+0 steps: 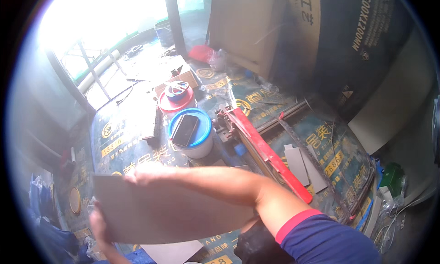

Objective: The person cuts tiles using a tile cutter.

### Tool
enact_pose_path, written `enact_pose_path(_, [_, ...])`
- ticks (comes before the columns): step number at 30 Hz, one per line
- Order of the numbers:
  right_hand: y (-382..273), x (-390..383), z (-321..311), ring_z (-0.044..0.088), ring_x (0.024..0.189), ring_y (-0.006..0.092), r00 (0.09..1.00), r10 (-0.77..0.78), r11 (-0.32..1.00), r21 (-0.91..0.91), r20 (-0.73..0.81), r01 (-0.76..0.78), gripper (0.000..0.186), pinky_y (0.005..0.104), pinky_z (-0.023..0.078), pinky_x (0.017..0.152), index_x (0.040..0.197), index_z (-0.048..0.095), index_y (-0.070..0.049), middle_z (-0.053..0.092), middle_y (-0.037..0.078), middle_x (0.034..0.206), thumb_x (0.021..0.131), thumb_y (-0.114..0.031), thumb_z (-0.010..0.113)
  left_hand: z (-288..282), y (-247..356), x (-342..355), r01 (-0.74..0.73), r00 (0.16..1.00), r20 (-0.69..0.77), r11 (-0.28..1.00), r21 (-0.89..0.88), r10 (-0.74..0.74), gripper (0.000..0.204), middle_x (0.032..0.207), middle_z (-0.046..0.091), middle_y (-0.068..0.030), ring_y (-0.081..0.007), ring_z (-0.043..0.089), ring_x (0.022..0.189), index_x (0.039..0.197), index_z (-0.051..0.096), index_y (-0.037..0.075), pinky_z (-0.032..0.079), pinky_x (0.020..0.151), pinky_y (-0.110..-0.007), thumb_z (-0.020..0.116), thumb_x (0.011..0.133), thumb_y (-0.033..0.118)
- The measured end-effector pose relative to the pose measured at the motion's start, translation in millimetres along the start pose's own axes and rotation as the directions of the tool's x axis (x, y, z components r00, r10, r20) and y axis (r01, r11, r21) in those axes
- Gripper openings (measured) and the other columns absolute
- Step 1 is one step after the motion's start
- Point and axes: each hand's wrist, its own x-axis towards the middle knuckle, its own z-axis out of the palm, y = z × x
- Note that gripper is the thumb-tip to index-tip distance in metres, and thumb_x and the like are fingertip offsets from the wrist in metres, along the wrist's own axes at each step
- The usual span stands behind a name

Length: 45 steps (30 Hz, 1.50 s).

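Above printed sheeting (123, 133), my left hand (99, 225) and right hand (145, 173) gripped a plain grey-brown panel (169, 213); right forearm (217, 184) partly hid its upper edge.

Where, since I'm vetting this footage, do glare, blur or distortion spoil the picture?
In the head view, glare whites out the upper left, and the right hand looks washed out and soft; in that head view too, the lower edge of the grey panel bows, likely from the fisheye lens, and the corners fall to black.

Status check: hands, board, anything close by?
Left hand and right hand holding grey board. Right forearm across it. Blue-lidded bucket beyond, phone on top.
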Motion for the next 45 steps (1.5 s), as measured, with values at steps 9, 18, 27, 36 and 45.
enact_pose_path(9, [122,36,106,0.057,0.109,0.037,0.937,0.147,0.989,-0.059,0.317,-0.136,0.076,0.0433,0.04,0.096,0.118,0.059,0.003,0.061,0.025,0.112,0.091,-0.063,0.033,134,-176,-51,0.412,0.898,-0.045,0.871,-0.267,-0.438,0.068,0.096,0.066,-0.0134,-0.0206,0.061,0.083,0.106,0.062,-0.01,0.05,0.076,-0.033,0.042,0.096,0.054])
enact_pose_path(18, [189,33,89,0.058,0.109,0.0364,0.891,0.308,0.947,-0.201,0.334,-0.252,0.078,0.0417,0.043,0.094,0.11,0.065,0.001,0.063,0.022,0.111,0.089,-0.067,0.033,235,-163,-53,0.449,0.866,-0.022,0.797,-0.405,-0.499,0.069,0.09,0.066,-0.0137,-0.0195,0.061,0.079,0.099,0.062,-0.012,0.049,0.073,-0.033,0.039,0.097,0.053])
enact_pose_path(27, [198,-94,-136,0.065,0.089,0.0234,0.998,0.039,0.914,0.405,-0.043,-0.018,0.046,0.0344,0.051,0.084,0.114,0.059,0.0,0.065,0.016,0.103,0.093,-0.04,0.052,255,-165,-74,0.654,0.739,0.163,0.637,-0.407,-0.654,0.067,0.119,0.059,-0.0177,-0.0256,0.059,0.104,0.125,0.048,-0.01,0.046,0.09,-0.036,0.036,0.098,0.051])
enact_pose_path(36, [343,-300,0,0.059,0.077,0.0077,0.608,0.793,0.288,0.849,0.048,-0.444,0.026,0.0261,0.049,0.067,0.111,0.061,-0.004,0.064,0.0,0.088,0.095,-0.023,0.054,252,-177,-76,0.663,0.736,0.201,0.628,-0.409,-0.647,0.068,0.127,0.054,-0.0176,-0.0266,0.055,0.112,0.132,0.042,-0.007,0.043,0.096,-0.038,0.038,0.097,0.052])
enact_pose_path(45, [338,-326,47,0.058,0.063,0.0064,0.618,0.786,0.146,0.978,-0.024,-0.149,0.021,0.022,0.047,0.055,0.106,0.063,-0.003,0.064,0.001,0.081,0.089,-0.015,0.063,262,-160,-83,0.598,0.783,0.153,0.663,-0.45,-0.603,0.063,0.126,0.055,-0.0177,-0.027,0.057,0.109,0.132,0.043,-0.006,0.046,0.094,-0.038,0.04,0.098,0.047])
